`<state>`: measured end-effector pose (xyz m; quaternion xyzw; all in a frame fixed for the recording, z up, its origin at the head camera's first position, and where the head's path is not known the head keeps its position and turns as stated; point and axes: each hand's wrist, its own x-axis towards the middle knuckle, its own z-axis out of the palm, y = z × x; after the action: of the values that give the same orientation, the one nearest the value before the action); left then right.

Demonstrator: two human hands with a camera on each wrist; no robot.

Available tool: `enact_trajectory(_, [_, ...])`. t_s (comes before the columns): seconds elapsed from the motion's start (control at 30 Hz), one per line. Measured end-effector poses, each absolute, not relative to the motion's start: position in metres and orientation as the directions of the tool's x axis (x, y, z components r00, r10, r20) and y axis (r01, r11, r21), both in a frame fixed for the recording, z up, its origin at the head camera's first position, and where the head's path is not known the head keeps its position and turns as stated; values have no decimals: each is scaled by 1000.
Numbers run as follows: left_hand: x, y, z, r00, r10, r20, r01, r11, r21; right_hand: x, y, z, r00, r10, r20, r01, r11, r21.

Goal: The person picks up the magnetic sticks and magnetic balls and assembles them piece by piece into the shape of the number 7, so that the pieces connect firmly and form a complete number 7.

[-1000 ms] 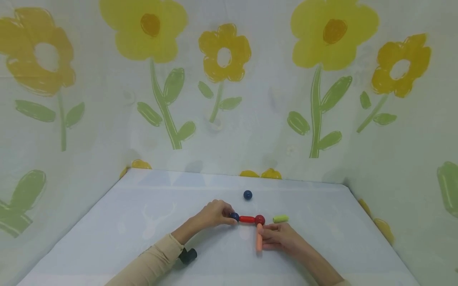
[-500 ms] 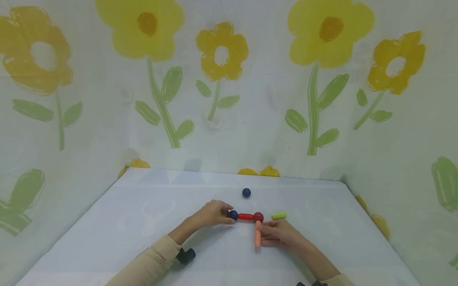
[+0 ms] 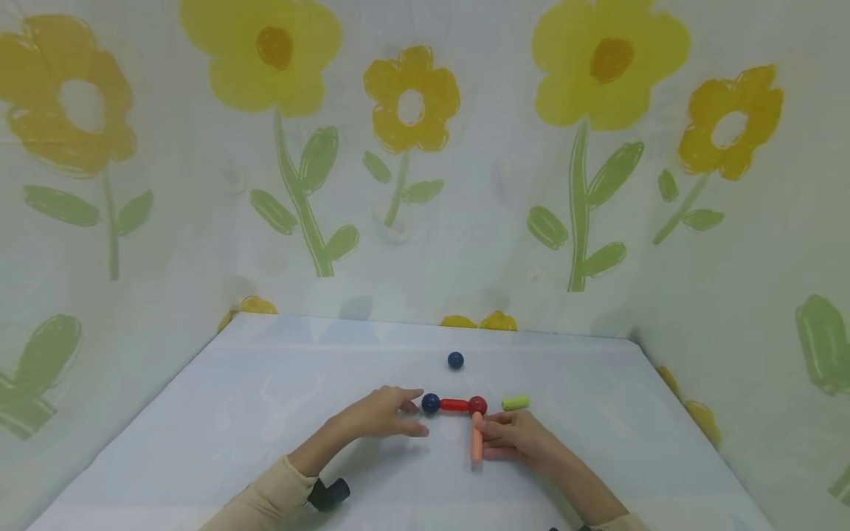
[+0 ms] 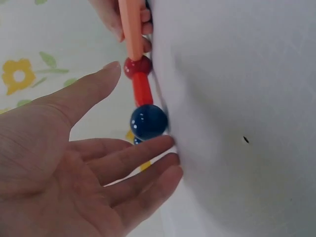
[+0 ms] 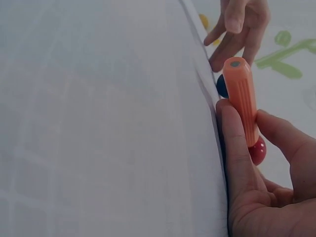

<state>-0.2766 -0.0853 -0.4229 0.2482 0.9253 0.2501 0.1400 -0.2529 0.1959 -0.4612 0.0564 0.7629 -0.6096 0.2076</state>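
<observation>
A chain of toy rods and balls lies on the table: a blue ball (image 3: 430, 403), a short red rod (image 3: 454, 405), a dark red ball (image 3: 477, 405) and a longer orange rod (image 3: 477, 436) that points toward me. My right hand (image 3: 524, 436) pinches the orange rod between thumb and fingers; in the right wrist view a grey disc shows at the rod's free end. Just left of the blue ball, my left hand (image 3: 384, 413) is spread, thumb and fingers apart. In the left wrist view the blue ball (image 4: 148, 122) sits beyond the gap between thumb and fingers.
Behind the chain a second blue ball (image 3: 455, 361) rests alone on the white table (image 3: 279, 383). A short lime-green rod (image 3: 515, 403) lies right of the dark red ball. Flower-printed cloth (image 3: 465, 251) rises behind and at both sides of the table.
My left hand has let go of the chain's blue ball, drawn back slightly left and spread its fingers. The right hand keeps its pinch on the orange rod.
</observation>
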Motion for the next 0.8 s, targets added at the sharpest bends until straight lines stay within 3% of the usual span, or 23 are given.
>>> enact_trajectory(0.23, [-259,-85,-412,-823,543,-167,378,743,552,-253,195,-461,-910,-142,-391,345,264,-900])
enact_trajectory(0.6, [-252,-74,-421,-740,664,-112,416,581,700,-252,197,-463,-906,-156,-393,346,263,-901])
enact_trajectory(0.8, [-254,-67,-428,-748,655,-105,368,542,756,-253,196,-462,-903,-173,-393,345,251,-904])
